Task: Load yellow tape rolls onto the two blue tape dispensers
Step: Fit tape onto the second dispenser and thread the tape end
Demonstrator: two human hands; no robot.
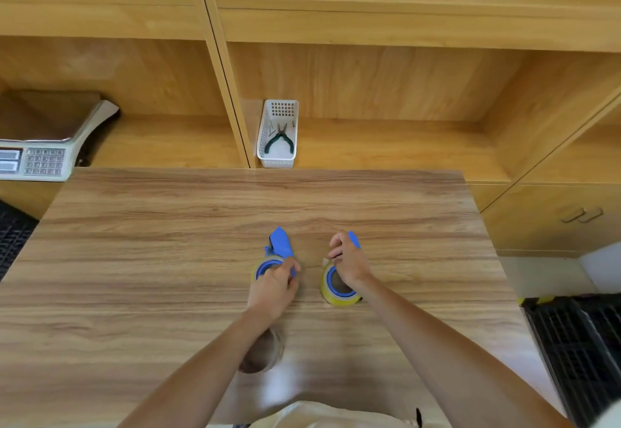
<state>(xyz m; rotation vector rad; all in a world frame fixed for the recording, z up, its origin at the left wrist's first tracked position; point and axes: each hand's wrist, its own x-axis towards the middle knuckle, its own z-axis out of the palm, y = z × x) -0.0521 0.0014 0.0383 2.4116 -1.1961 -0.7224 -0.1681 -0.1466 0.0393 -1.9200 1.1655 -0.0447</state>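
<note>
Loading state: two blue dispensers lie side by side near the middle of the worktop point(168, 226), each carrying a yellow roll.
Left dispenser point(280, 243): blue body pointing toward the far edge; translucent left yellow roll point(258, 264) around a blue hub.
Right dispenser point(354, 239): mostly hidden; right yellow roll point(332, 296) glossy, blue hub showing.
Left hand point(274, 288): grip closed on the left dispenser.
Right hand point(347, 259): fingers curled over the right dispenser.
Beyond the far edge: white basket point(265, 145) with pliers point(279, 140).
</note>
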